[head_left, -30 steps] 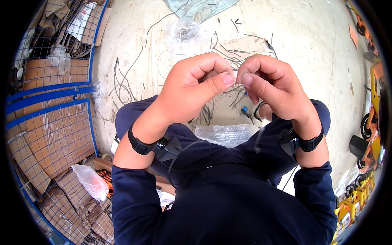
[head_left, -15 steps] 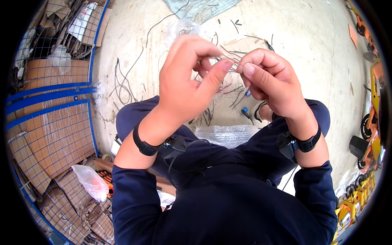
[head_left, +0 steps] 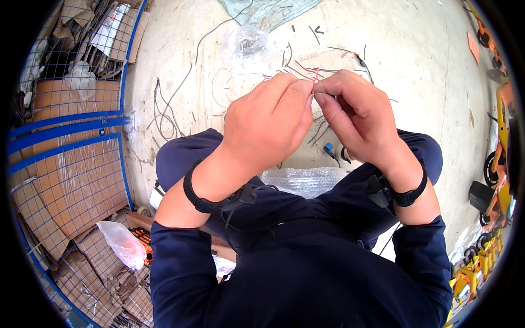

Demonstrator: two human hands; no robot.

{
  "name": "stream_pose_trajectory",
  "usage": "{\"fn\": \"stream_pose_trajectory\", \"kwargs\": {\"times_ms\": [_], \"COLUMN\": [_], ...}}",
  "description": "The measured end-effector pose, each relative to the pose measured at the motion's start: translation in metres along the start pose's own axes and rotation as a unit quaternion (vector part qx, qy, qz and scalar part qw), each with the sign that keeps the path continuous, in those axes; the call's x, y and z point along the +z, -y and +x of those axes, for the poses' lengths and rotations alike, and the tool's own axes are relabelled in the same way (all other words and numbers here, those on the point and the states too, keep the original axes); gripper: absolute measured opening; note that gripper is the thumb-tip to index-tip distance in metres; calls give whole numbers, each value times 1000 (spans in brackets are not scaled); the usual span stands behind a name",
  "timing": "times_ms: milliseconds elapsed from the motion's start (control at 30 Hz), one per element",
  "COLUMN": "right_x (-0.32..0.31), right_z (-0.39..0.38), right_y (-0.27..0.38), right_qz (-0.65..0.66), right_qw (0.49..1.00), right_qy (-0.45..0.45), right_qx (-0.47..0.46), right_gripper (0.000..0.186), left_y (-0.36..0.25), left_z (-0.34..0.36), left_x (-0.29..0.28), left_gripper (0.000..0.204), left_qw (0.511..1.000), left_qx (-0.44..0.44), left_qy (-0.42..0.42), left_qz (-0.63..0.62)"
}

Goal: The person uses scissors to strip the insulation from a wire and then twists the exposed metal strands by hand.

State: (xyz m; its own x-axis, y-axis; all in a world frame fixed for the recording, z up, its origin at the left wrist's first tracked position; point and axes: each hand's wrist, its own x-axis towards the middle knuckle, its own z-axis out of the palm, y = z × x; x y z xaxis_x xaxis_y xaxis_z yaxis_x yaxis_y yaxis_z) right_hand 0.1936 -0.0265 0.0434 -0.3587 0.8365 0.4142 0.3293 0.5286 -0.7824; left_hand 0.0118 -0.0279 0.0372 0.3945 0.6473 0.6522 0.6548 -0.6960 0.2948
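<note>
A thin red wire (head_left: 316,75) stands up between my fingertips, its end pointing away from me. My left hand (head_left: 268,117) is closed, thumb and forefinger pinched at the wire; its other fingers are hidden behind the back of the hand. My right hand (head_left: 358,112) pinches the same red wire from the other side, thumb and forefinger almost meeting the left fingertips. Beyond and below the hands, several dark wire pieces (head_left: 320,131) lie scattered on the floor. A small blue-and-black tool (head_left: 329,148) rests near my right foot.
A blue wire-mesh cage (head_left: 71,117) full of cardboard stands at the left. Clear plastic bags (head_left: 249,44) and a long black cable (head_left: 167,115) lie on the floor ahead. Bubble wrap (head_left: 303,181) is between my legs. Yellow and orange wheeled equipment (head_left: 495,175) lines the right side.
My left hand has turned, its back now upward, and closed in beside the right. The right hand has shifted slightly left and lower. The red wire now points upward between them.
</note>
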Motion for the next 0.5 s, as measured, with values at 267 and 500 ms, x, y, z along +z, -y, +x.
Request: {"fn": "stream_pose_trajectory", "kwargs": {"times_ms": [267, 500], "right_x": [4, 0], "right_z": [-3, -4], "right_y": [-4, 5], "right_qz": [-51, -3], "right_qw": [998, 999], "right_qy": [1, 38], "right_qx": [-47, 21], "right_gripper": [12, 6], "left_y": [-7, -2], "left_z": [-1, -1], "left_x": [-5, -5], "left_gripper": [23, 21], "left_qw": [999, 1000], "left_qx": [-11, 1], "left_qy": [49, 31], "left_qz": [21, 6]}}
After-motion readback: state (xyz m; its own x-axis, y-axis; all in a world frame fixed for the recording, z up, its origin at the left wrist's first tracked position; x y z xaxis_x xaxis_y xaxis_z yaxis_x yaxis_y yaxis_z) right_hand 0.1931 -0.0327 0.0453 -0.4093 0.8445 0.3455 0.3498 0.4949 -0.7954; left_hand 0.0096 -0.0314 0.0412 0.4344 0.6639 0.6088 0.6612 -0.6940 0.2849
